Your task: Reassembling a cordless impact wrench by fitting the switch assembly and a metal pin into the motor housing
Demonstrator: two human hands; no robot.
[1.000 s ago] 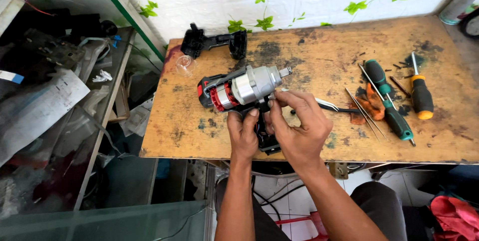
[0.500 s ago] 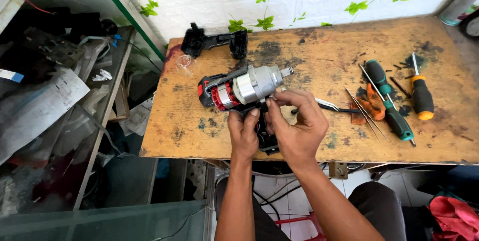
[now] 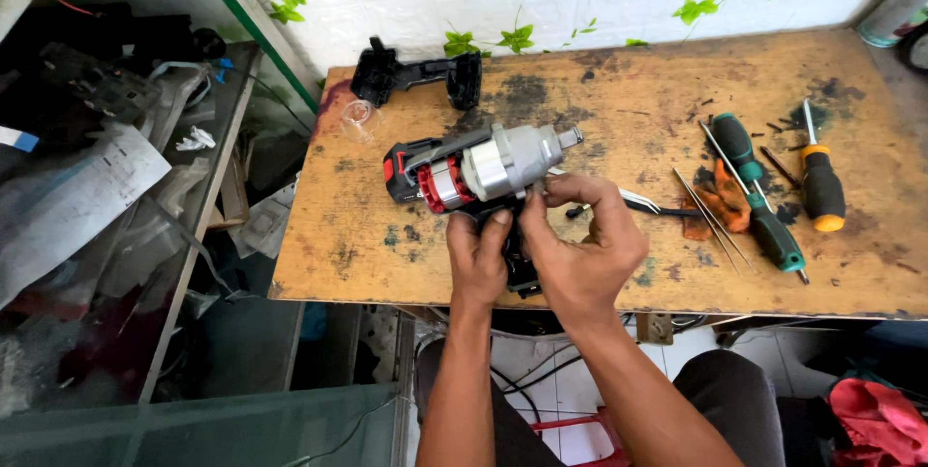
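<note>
An opened power tool lies on its side on the wooden table, its silver motor body and red rotor exposed. Below it, my left hand grips the tool's black handle. My right hand is curled against the handle just under the silver body, with fingertips pinched together at the casing. What the fingertips hold is hidden. The detached black housing half lies at the table's far left corner.
To the right lie a green screwdriver, an orange-tipped black screwdriver, an orange rag, thin metal rods and tweezers. A cluttered shelf stands to the left. The white wall with leaf decals is behind.
My right hand's fingers have curled in closer to the handle under the silver body. The tool and my left hand stay nearly still.
</note>
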